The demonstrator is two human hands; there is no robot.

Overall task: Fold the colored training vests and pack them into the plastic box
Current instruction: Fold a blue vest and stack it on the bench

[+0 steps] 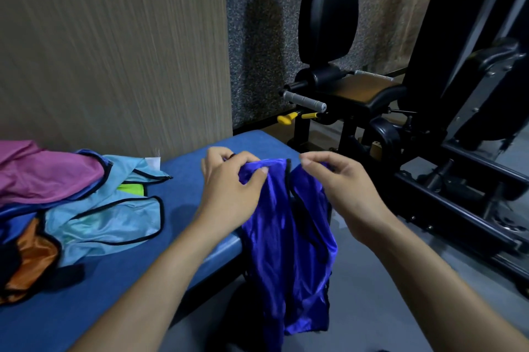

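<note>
A royal-blue vest with black trim hangs off the right end of the blue padded bench. My left hand grips its left shoulder strap and my right hand pinches the right strap, both at the top. A heap of other vests lies at the left: a light-blue vest, a pink vest, an orange vest and a bit of neon-yellow vest. No plastic box is in view.
A wood-grain wall panel stands behind the bench. A black gym machine with grey handles and yellow knobs fills the right side, on a grey floor.
</note>
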